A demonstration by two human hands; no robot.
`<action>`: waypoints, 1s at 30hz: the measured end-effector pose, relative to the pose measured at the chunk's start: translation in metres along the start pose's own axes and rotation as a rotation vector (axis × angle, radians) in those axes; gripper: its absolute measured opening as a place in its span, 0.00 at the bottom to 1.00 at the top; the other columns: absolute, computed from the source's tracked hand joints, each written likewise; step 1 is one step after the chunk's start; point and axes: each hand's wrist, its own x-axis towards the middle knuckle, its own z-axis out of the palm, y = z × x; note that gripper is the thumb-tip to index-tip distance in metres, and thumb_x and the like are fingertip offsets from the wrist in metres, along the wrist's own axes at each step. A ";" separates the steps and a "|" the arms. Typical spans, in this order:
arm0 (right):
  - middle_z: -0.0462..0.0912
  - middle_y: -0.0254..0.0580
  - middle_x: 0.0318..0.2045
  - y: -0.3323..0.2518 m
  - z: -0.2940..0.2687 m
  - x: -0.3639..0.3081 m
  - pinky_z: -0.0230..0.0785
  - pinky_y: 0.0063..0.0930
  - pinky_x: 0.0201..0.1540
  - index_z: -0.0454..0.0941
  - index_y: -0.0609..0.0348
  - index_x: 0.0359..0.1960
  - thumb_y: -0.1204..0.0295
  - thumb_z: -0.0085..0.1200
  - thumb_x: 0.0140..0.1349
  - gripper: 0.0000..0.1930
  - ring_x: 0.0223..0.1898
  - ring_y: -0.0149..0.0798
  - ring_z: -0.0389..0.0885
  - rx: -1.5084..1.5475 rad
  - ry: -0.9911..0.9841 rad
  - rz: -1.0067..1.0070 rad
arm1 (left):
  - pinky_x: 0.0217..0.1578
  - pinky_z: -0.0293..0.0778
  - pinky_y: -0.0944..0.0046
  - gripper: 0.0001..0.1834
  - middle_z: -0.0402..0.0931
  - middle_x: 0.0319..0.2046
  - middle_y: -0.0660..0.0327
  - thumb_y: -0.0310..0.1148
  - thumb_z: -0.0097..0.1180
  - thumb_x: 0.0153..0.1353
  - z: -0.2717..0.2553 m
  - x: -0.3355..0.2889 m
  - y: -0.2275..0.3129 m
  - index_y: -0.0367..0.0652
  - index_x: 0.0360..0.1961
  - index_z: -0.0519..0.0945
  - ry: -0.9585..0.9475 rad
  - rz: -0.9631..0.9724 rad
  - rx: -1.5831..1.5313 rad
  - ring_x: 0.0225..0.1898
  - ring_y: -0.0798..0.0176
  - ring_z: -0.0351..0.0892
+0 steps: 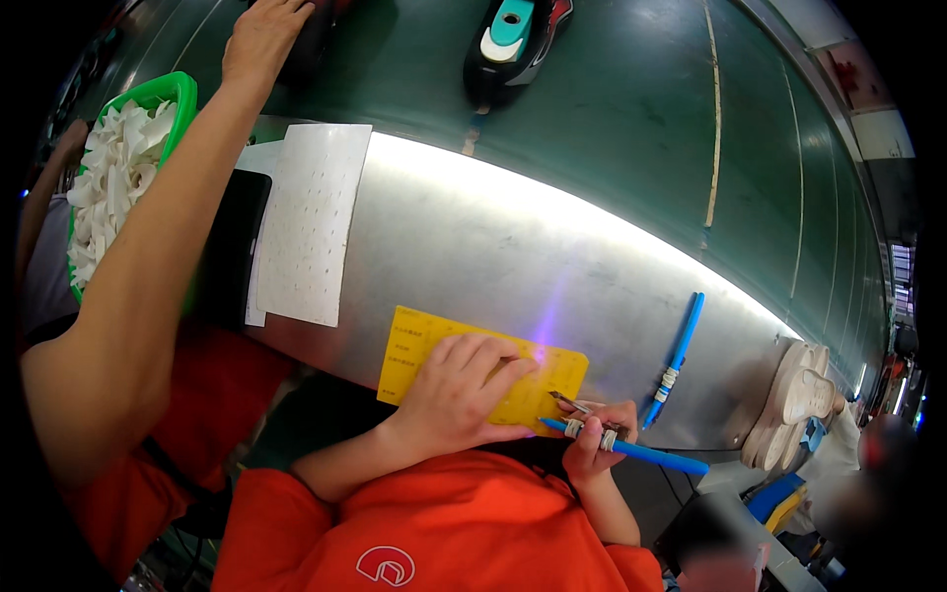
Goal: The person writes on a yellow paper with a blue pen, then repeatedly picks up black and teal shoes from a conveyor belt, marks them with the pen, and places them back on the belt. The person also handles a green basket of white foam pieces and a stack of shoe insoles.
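A yellow card [412, 347] with printing lies at the near edge of the metal table. My left hand [459, 385] holds it, with bent fingers on its top face and the thumb near its lower edge. My right hand [597, 444] is closed beside the card's right end. In it are a blue pen [656, 457] wrapped with white tape and a slim dark tool with a pointed metal tip [569, 401]. Both points are directed toward the card. A purple light spot [539, 352] shows near my left fingertips.
Another blue pen [681, 347] lies to the right on the metal table [464, 237]. White perforated sheets [311, 222] lie left; beige shoe parts [789, 405] stand right. A shoe [513, 44] sits on the green belt [631, 109]. A co-worker's arm [163, 237] reaches past a green basket [182, 99] of white scraps.
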 end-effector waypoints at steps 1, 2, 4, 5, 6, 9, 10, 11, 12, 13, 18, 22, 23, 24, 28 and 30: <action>0.68 0.39 0.20 0.000 -0.001 0.001 0.76 0.29 0.28 0.60 0.63 0.26 0.68 0.46 0.60 0.12 0.19 0.34 0.76 0.008 -0.013 0.010 | 0.41 0.61 0.60 0.31 0.67 0.36 0.63 0.54 0.64 0.37 0.000 0.000 0.000 0.49 0.41 0.74 0.001 0.000 -0.001 0.41 0.59 0.66; 0.68 0.39 0.20 -0.001 -0.002 0.001 0.76 0.29 0.28 0.60 0.63 0.26 0.68 0.46 0.60 0.13 0.19 0.34 0.76 0.016 -0.026 0.021 | 0.41 0.61 0.60 0.30 0.67 0.36 0.63 0.54 0.64 0.38 0.000 0.000 0.000 0.49 0.41 0.74 -0.001 -0.001 -0.003 0.41 0.59 0.67; 0.69 0.39 0.19 -0.001 -0.003 0.002 0.76 0.29 0.28 0.60 0.63 0.26 0.67 0.46 0.60 0.13 0.19 0.34 0.76 0.020 -0.039 0.030 | 0.41 0.61 0.60 0.30 0.67 0.36 0.63 0.53 0.64 0.38 0.002 0.000 0.000 0.50 0.42 0.74 -0.006 -0.001 -0.006 0.41 0.59 0.67; 0.69 0.39 0.18 -0.001 -0.004 0.002 0.76 0.29 0.28 0.61 0.63 0.26 0.67 0.46 0.60 0.13 0.19 0.34 0.76 0.015 -0.039 0.029 | 0.42 0.61 0.60 0.30 0.67 0.36 0.64 0.53 0.64 0.38 0.002 0.000 0.001 0.50 0.41 0.74 -0.006 -0.001 -0.005 0.41 0.59 0.67; 0.69 0.39 0.18 -0.001 -0.004 0.002 0.76 0.29 0.29 0.61 0.63 0.26 0.66 0.46 0.60 0.13 0.19 0.33 0.76 0.010 -0.039 0.028 | 0.42 0.61 0.60 0.30 0.68 0.36 0.64 0.53 0.64 0.38 0.002 0.001 0.001 0.50 0.41 0.74 -0.006 -0.002 -0.003 0.41 0.59 0.67; 0.69 0.38 0.16 0.001 -0.006 0.001 0.76 0.29 0.29 0.61 0.62 0.25 0.65 0.47 0.60 0.14 0.18 0.33 0.75 -0.037 -0.042 -0.011 | 0.42 0.61 0.60 0.29 0.68 0.36 0.64 0.52 0.64 0.39 0.003 0.000 0.003 0.49 0.41 0.75 -0.005 0.010 0.006 0.42 0.59 0.67; 0.72 0.40 0.18 0.003 -0.005 0.001 0.74 0.26 0.28 0.62 0.63 0.26 0.67 0.48 0.60 0.13 0.18 0.33 0.76 -0.028 -0.051 -0.035 | 0.42 0.61 0.60 0.28 0.68 0.36 0.64 0.52 0.64 0.39 0.003 0.000 0.002 0.49 0.41 0.75 -0.004 0.014 0.011 0.42 0.59 0.67; 0.74 0.42 0.19 0.004 -0.005 0.001 0.72 0.24 0.26 0.64 0.63 0.27 0.68 0.49 0.59 0.11 0.18 0.33 0.76 -0.019 -0.060 -0.059 | 0.42 0.61 0.60 0.28 0.68 0.36 0.64 0.51 0.64 0.39 0.002 0.000 0.004 0.49 0.41 0.75 -0.015 0.009 0.016 0.42 0.59 0.67; 0.77 0.45 0.20 0.005 -0.004 0.001 0.70 0.21 0.24 0.65 0.64 0.28 0.70 0.50 0.58 0.10 0.18 0.33 0.76 -0.010 -0.069 -0.083 | 0.42 0.61 0.60 0.27 0.68 0.36 0.64 0.50 0.64 0.40 0.000 0.000 0.006 0.49 0.40 0.75 -0.026 0.004 0.021 0.42 0.59 0.67; 0.75 0.43 0.18 0.002 -0.004 0.002 0.71 0.24 0.26 0.64 0.63 0.27 0.68 0.49 0.59 0.11 0.18 0.33 0.76 -0.051 -0.082 -0.064 | 0.42 0.62 0.60 0.26 0.68 0.37 0.64 0.49 0.64 0.40 -0.001 0.001 0.008 0.49 0.40 0.75 -0.039 -0.001 0.025 0.42 0.59 0.67; 0.71 0.41 0.16 -0.004 0.000 0.004 0.74 0.26 0.29 0.61 0.63 0.26 0.64 0.45 0.61 0.15 0.19 0.34 0.76 -0.151 -0.092 -0.042 | 0.40 0.62 0.61 0.21 0.69 0.36 0.64 0.43 0.64 0.41 0.006 0.007 0.007 0.51 0.38 0.76 -0.061 0.036 -0.141 0.41 0.60 0.68; 0.72 0.43 0.16 0.001 0.004 0.000 0.71 0.23 0.25 0.60 0.64 0.25 0.63 0.45 0.62 0.16 0.20 0.36 0.78 -0.163 -0.051 -0.074 | 0.39 0.62 0.61 0.18 0.69 0.36 0.65 0.41 0.64 0.41 0.008 0.009 0.002 0.52 0.36 0.77 -0.085 0.040 -0.227 0.40 0.61 0.68; 0.72 0.43 0.16 0.001 0.005 0.001 0.71 0.22 0.25 0.60 0.63 0.25 0.62 0.45 0.62 0.16 0.20 0.36 0.78 -0.167 -0.042 -0.088 | 0.39 0.62 0.61 0.18 0.69 0.36 0.66 0.40 0.64 0.41 0.010 0.008 0.002 0.52 0.35 0.77 -0.075 0.038 -0.230 0.40 0.61 0.68; 0.73 0.44 0.16 0.002 0.006 0.001 0.70 0.22 0.24 0.60 0.63 0.25 0.62 0.45 0.62 0.17 0.20 0.37 0.78 -0.171 -0.034 -0.103 | 0.39 0.62 0.61 0.18 0.69 0.36 0.66 0.40 0.64 0.40 0.011 0.007 0.001 0.52 0.35 0.77 -0.065 0.036 -0.233 0.40 0.61 0.68; 0.77 0.44 0.18 0.006 0.006 -0.003 0.72 0.26 0.26 0.66 0.62 0.25 0.67 0.48 0.58 0.11 0.20 0.41 0.79 -0.136 0.024 -0.109 | 0.39 0.62 0.61 0.17 0.69 0.36 0.68 0.40 0.64 0.41 0.011 0.007 0.001 0.53 0.35 0.78 -0.065 0.030 -0.233 0.41 0.62 0.68; 0.77 0.45 0.18 0.006 0.007 -0.004 0.72 0.26 0.26 0.66 0.62 0.25 0.66 0.47 0.59 0.11 0.20 0.42 0.79 -0.129 0.034 -0.089 | 0.39 0.61 0.61 0.17 0.70 0.36 0.68 0.40 0.63 0.41 0.010 0.007 0.001 0.53 0.35 0.78 -0.071 0.027 -0.236 0.41 0.63 0.68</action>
